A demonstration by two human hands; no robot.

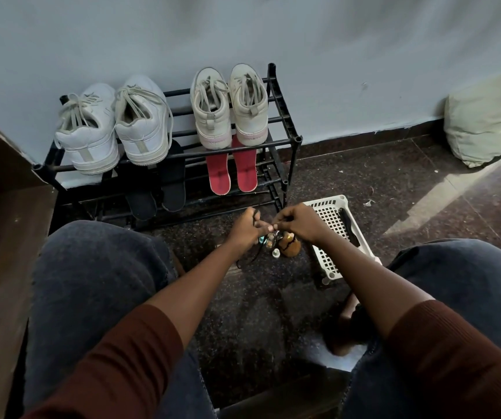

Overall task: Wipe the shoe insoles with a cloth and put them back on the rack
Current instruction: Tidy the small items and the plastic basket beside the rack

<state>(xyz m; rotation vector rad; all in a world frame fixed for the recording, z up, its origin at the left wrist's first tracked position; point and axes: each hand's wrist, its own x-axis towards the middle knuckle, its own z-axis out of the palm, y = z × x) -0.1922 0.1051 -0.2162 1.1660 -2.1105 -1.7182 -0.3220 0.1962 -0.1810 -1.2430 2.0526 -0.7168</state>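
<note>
Left hand (246, 225) & right hand (299, 222) pinching a black cord (254, 219).
Red insoles (218, 176) just beyond knuckles; prob. drop cord, find cloth first.

Red insoles (218, 173) and black insoles (173, 182) lie flat on the black rack's (297, 139) lower shelf (red right, black left), far ends tucked under the top shelf.

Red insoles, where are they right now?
In the head view, the red insoles lie side by side on the lower shelf of the black rack, toward its right end, under the beige sneakers, with the black insoles to their left.
</note>
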